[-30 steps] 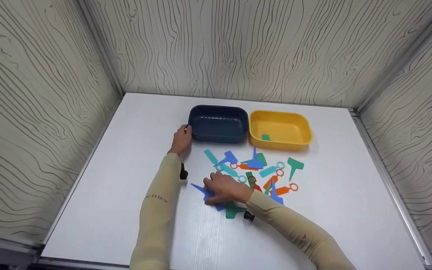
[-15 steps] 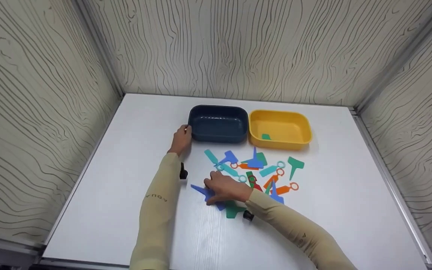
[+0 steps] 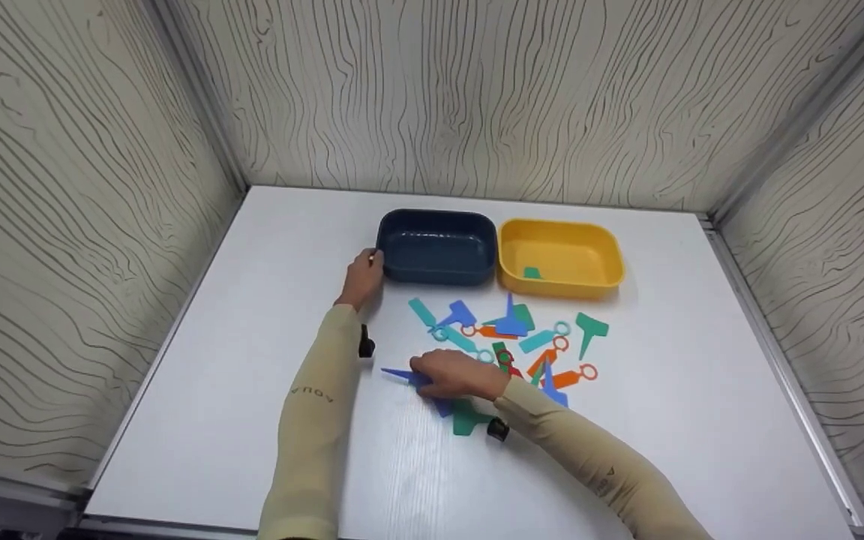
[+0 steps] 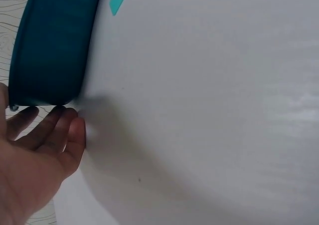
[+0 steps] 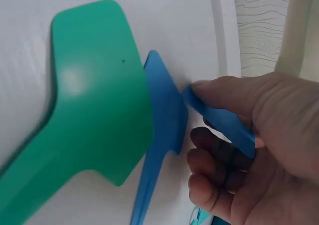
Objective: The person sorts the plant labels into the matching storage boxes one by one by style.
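Observation:
My right hand (image 3: 454,373) pinches a blue T-shaped plant label (image 5: 229,127) between thumb and fingers, low over the table. Beneath and beside it lie another blue plant label (image 5: 162,103) and a green plant label (image 5: 99,90). The left hand (image 3: 363,279) is at the left end of a navy tray (image 3: 438,271), fingertips touching its outer wall; the left wrist view shows these fingers (image 4: 60,130) slightly bent. Right of the hands lie several loose labels, among them a turquoise ring-ended tag (image 3: 541,341) and an orange ring-ended tag (image 3: 563,380).
A yellow tray (image 3: 563,288) stands against the navy tray's right side, with a green piece (image 3: 532,273) inside. Another green T-shaped label (image 3: 592,330) lies at the right of the spread. Patterned panels (image 3: 447,97) enclose the white table (image 3: 267,247).
My right hand's fingers and thumb have closed together on the blue label, which has tilted up a little. The left hand stays at the navy tray.

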`<state>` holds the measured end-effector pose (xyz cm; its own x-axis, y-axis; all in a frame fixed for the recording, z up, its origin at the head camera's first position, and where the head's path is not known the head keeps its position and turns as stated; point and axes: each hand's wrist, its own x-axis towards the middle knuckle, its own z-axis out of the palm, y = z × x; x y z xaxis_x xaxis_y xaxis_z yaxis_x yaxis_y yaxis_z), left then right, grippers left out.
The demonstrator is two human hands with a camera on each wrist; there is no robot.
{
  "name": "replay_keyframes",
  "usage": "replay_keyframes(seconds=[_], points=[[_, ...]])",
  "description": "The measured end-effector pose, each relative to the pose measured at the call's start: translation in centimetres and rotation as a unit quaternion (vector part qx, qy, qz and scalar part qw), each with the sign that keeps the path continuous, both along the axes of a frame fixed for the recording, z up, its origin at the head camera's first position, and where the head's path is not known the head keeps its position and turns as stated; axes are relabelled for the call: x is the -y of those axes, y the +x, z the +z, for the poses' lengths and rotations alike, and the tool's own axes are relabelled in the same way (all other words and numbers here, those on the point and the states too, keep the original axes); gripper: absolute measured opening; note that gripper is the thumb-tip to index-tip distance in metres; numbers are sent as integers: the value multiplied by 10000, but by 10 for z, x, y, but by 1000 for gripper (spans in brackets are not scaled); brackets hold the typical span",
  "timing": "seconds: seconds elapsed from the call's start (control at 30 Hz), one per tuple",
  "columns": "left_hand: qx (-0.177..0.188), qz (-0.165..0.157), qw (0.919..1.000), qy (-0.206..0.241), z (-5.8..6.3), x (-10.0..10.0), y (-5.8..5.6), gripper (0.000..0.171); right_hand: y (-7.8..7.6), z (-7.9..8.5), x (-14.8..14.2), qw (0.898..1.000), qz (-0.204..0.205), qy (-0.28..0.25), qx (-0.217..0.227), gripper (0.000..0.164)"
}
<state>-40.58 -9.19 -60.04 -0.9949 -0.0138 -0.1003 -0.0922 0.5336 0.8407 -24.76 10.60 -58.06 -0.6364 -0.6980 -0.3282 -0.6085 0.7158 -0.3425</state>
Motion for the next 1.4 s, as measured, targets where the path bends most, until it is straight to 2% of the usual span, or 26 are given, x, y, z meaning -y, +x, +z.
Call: replay_keyframes(seconds=[0.13, 0.3, 0.53, 0.77, 0.93, 1.07, 1.4], points=[[44, -2, 10000, 38, 0, -1, 0, 52, -2, 6, -3, 9999, -72, -113, 51, 12], [53, 51, 9999, 86, -2, -3, 2, 51, -7, 11, -11, 9995, -244, -181, 44, 10], [-17, 21, 10000, 87, -5, -4, 2, 51, -22, 21, -32, 9977, -516, -431, 57, 9], [65, -73, 9999, 94, -4, 2, 0, 53, -43, 44, -56, 9951, -714, -525, -449, 19], [111, 80, 9999, 54, 0, 11, 3, 51, -56, 56, -69, 9923, -965, -636, -455, 25], [114, -18, 9999, 25, 0, 10, 3, 52, -63, 64, -84, 9880, -1340, -616, -456, 29], [117, -23, 9999, -1, 2, 2, 1, 52, -81, 75, -115, 9785, -1555, -867, -1038, 17]])
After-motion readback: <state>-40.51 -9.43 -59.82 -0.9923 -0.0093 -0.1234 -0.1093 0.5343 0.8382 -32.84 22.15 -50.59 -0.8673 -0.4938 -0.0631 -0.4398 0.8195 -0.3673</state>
